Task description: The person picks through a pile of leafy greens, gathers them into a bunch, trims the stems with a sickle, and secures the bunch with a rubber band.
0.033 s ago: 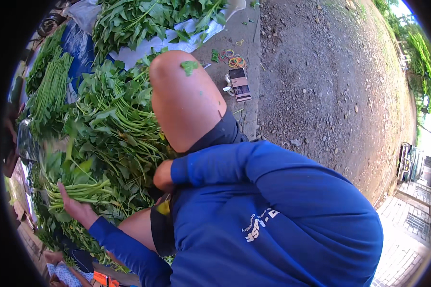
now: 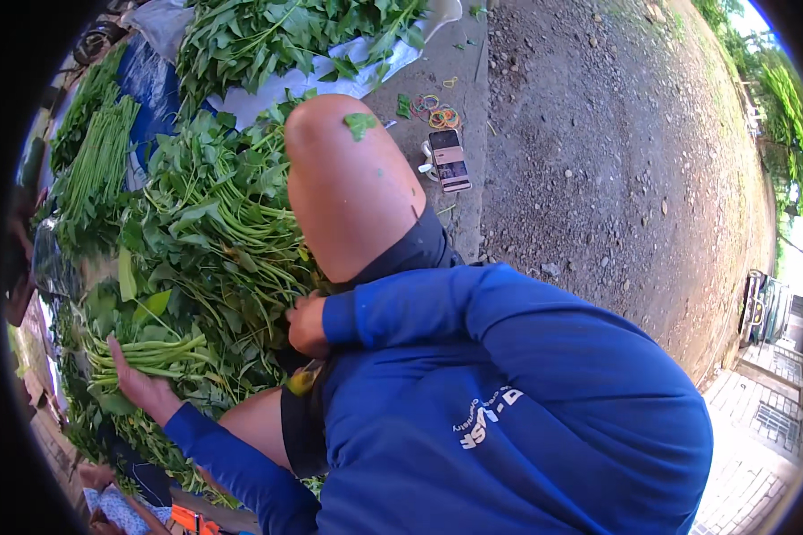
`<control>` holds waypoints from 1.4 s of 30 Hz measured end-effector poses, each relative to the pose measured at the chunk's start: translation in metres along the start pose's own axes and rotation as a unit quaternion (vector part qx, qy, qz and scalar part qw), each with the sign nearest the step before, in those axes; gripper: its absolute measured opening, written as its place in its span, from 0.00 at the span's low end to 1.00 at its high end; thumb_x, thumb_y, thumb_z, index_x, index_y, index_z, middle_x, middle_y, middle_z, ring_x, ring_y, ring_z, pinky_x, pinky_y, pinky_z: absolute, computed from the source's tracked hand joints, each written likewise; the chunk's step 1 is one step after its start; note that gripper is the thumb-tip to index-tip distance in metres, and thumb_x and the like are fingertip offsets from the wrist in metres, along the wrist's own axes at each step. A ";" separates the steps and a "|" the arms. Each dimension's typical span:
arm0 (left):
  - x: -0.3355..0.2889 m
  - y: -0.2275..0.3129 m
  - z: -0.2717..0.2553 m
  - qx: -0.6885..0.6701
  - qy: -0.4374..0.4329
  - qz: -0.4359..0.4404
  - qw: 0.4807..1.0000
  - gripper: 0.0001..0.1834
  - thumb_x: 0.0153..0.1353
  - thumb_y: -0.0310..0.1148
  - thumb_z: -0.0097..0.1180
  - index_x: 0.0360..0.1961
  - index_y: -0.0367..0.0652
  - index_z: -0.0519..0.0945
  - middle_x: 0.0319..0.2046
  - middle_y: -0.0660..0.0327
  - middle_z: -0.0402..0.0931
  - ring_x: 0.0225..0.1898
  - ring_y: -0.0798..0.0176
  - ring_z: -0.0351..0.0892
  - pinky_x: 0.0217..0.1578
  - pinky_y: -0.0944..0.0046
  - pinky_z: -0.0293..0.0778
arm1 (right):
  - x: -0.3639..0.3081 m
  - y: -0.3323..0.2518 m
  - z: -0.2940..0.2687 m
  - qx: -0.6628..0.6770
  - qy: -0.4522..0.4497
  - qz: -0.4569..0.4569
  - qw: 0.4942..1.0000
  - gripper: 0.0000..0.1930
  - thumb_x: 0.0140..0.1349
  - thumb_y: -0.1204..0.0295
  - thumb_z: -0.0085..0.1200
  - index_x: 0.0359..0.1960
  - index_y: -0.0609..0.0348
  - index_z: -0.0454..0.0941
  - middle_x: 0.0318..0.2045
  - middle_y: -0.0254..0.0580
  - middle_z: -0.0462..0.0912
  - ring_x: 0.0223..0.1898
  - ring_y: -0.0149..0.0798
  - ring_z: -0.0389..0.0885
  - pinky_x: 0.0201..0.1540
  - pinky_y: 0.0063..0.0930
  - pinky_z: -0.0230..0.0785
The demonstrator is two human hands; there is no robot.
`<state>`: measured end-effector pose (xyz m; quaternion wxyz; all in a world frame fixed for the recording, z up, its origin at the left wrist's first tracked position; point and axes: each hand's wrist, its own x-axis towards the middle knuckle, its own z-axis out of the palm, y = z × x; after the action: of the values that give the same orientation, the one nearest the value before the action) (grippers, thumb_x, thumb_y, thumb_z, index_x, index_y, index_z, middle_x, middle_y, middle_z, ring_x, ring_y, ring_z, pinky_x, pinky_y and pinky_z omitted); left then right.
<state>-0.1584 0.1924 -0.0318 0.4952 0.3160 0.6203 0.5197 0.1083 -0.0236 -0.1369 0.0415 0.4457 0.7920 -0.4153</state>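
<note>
My left hand [image 2: 144, 385] is closed round a bunch of pale green leafy stems [image 2: 165, 354], one finger lying straight across them. The leaves of this bunch spread toward the left and merge with the greens below. Close to my body, my right hand [image 2: 308, 326] is bent at the edge of a large heap of leafy greens [image 2: 232, 227]. Its fingers are curled and partly hidden, and what they hold, if anything, does not show. A yellowish leaf [image 2: 302, 382] lies by my shorts, just below my right hand.
More cut greens [image 2: 285, 40] lie on a white sheet at the top. Long stems are laid in a bundle [image 2: 103, 147] at the far left. Beyond my knee are a phone [image 2: 449, 160] and coloured rubber bands [image 2: 439, 116]. Gravel [image 2: 598, 160] stretches to the right. Another person's patterned clothing [image 2: 116, 508] shows at lower left.
My right hand has turned slightly, and more of its fingers show beside the heap. The blurred leaves above my left hand are now still. My left hand keeps its hold on the bunch.
</note>
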 end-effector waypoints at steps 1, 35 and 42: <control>0.003 -0.009 0.005 -0.006 -0.015 0.008 1.000 0.21 0.71 0.38 0.66 0.59 0.34 0.83 0.48 0.55 0.85 0.41 0.58 0.87 0.42 0.53 0.86 | -0.008 0.004 0.001 0.036 0.081 -0.011 0.996 0.19 0.59 0.62 0.62 0.48 0.61 0.89 0.48 0.57 0.88 0.49 0.53 0.87 0.53 0.47 0.79; -0.032 -0.019 0.022 0.052 -0.011 -0.007 0.999 0.18 0.69 0.38 0.69 0.53 0.37 0.84 0.37 0.59 0.85 0.32 0.61 0.86 0.32 0.56 0.87 | -0.246 0.349 0.076 0.152 0.549 0.578 0.584 0.53 0.55 0.42 0.69 0.74 0.66 0.63 0.69 0.71 0.68 0.72 0.69 0.62 0.75 0.57 0.56; -0.039 -0.001 -0.008 0.043 -0.003 0.021 0.999 0.19 0.69 0.37 0.69 0.56 0.38 0.83 0.41 0.58 0.85 0.35 0.61 0.87 0.35 0.56 0.88 | -0.249 0.225 -0.056 0.393 0.789 0.179 0.436 0.15 0.71 0.71 0.63 0.53 0.69 0.81 0.35 0.33 0.85 0.35 0.22 0.81 0.38 0.16 0.72</control>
<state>-0.1538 0.1543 -0.0217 0.4718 0.3513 0.6338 0.5023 0.4412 -0.0939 -0.1317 -0.7078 0.6803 0.1354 -0.1335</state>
